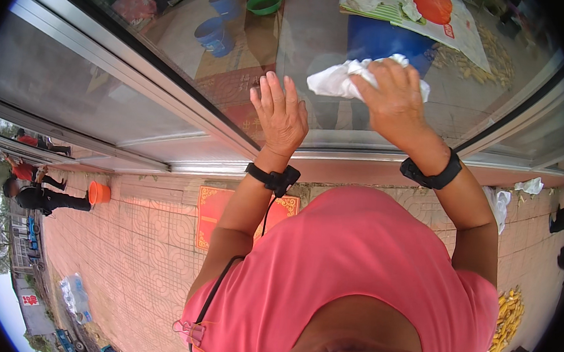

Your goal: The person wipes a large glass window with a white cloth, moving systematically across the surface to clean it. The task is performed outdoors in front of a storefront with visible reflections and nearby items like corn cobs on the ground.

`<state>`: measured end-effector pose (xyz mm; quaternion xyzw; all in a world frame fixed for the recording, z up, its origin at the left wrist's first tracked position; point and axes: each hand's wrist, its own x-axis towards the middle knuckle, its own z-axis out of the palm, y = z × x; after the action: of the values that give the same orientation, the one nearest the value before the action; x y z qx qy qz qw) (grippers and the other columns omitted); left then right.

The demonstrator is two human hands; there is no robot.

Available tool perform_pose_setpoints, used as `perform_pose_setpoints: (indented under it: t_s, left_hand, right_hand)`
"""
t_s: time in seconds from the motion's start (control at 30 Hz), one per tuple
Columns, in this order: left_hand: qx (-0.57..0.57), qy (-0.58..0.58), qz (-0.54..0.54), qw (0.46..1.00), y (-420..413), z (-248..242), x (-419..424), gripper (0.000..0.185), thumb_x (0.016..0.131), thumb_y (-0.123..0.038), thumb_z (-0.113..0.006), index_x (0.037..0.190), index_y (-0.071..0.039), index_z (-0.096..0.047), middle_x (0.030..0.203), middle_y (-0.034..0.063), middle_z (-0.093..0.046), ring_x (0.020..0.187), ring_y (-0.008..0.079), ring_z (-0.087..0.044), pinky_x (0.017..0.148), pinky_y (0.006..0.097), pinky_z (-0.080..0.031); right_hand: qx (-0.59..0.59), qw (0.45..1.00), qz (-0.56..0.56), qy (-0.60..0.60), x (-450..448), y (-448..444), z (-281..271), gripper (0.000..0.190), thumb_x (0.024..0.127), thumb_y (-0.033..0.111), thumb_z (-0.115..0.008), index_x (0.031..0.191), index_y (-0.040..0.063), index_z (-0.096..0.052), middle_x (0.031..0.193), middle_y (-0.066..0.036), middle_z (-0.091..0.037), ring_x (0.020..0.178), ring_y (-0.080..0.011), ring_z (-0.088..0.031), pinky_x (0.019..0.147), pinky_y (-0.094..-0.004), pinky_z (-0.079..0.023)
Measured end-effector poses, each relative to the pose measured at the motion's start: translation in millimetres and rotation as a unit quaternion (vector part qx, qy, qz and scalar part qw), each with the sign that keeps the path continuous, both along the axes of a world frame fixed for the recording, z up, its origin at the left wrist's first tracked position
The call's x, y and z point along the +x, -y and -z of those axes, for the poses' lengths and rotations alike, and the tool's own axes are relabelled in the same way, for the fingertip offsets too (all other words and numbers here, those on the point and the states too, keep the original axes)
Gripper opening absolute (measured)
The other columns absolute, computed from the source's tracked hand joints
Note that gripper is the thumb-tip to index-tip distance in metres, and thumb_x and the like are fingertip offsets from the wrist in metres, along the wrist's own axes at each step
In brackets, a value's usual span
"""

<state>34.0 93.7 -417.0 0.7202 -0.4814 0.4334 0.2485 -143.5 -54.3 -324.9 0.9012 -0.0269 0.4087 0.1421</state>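
My right hand (397, 98) presses a crumpled white cloth (338, 80) against a large glass pane (299, 41). Its fingers are spread over the cloth. To the left, my left hand (282, 118) holds nothing; its fingers are raised and slightly apart, palm towards the pane. Whether that palm touches the glass cannot be told. A black band sits on each wrist. Metal framing (169, 85) runs diagonally along the pane's left side, and a pale sill (349, 154) lies below my hands.
Blue buckets (216, 37), a green basin (264, 3) and an orange-red round thing (431, 5) show through the glass. A red mat (205, 214) lies on the paving. Leftward are an orange bucket (100, 193) and two people. Corn cobs (503, 326) lie at right.
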Motion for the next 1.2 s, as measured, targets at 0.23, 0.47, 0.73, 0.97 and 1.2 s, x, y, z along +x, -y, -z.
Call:
perform_pose_setpoints:
  t_s: [0.23, 0.47, 0.73, 0.97, 1.2]
  left_hand:
    - [-0.079, 0.009, -0.028, 0.996, 3.0, -46.2, 18.5, 0.06, 0.083, -0.014, -0.058, 0.14, -0.003, -0.044, 0.147, 0.0295, -0.033, 0.133, 0.0449, -0.034, 0.108, 0.0627, -0.02]
    - [-0.083, 0.01, 0.014, 0.996, 5.9, -38.0, 6.9, 0.065, 0.08, -0.012, -0.061, 0.141, 0.001, -0.041, 0.146, 0.0358, -0.03, 0.134, 0.051, -0.031, 0.109, 0.0606, -0.023]
    - [-0.095, 0.077, 0.003, 0.993, 6.2, -85.0, 38.8, 0.061, 0.08, -0.01, -0.06, 0.139, -0.007, -0.047, 0.147, 0.0324, -0.032, 0.133, 0.0489, -0.034, 0.109, 0.0602, -0.024]
    - [-0.012, -0.001, 0.033, 0.999, 2.8, -18.9, -2.2, 0.06, 0.086, -0.012, -0.057, 0.142, 0.002, -0.04, 0.149, 0.0328, -0.027, 0.137, 0.0493, -0.029, 0.112, 0.0584, -0.021]
    - [-0.006, -0.026, 0.023, 0.999, 5.7, 9.9, -12.0, 0.055, 0.085, -0.013, -0.059, 0.137, -0.001, -0.048, 0.144, 0.0313, -0.036, 0.133, 0.0471, -0.034, 0.108, 0.0618, -0.024]
  right_hand:
    - [-0.027, 0.989, 0.059, 0.131, -21.5, 28.0, -43.8, 0.037, 0.073, 0.006, -0.063, 0.106, 0.02, -0.071, 0.107, -0.005, -0.06, 0.105, -0.0286, -0.055, 0.089, -0.0419, -0.038]
    - [-0.045, 0.984, 0.005, 0.173, -15.4, 49.1, -40.4, 0.046, 0.067, 0.003, -0.065, 0.109, 0.023, -0.07, 0.108, -0.004, -0.059, 0.102, -0.0281, -0.054, 0.085, -0.0392, -0.038]
    - [-0.031, 0.982, -0.02, 0.183, -15.8, 56.5, -35.6, 0.049, 0.065, 0.003, -0.066, 0.11, 0.023, -0.07, 0.109, -0.004, -0.059, 0.102, -0.0271, -0.053, 0.083, -0.0387, -0.036]
    - [-0.034, 0.982, -0.022, 0.183, -17.9, 58.5, -35.6, 0.051, 0.065, 0.004, -0.066, 0.112, 0.024, -0.07, 0.109, -0.003, -0.059, 0.103, -0.0258, -0.053, 0.084, -0.0382, -0.035]
    - [-0.04, 0.982, -0.023, 0.185, -13.5, 59.8, -34.0, 0.051, 0.065, 0.005, -0.066, 0.112, 0.024, -0.07, 0.11, -0.003, -0.058, 0.103, -0.0257, -0.053, 0.084, -0.0379, -0.036]
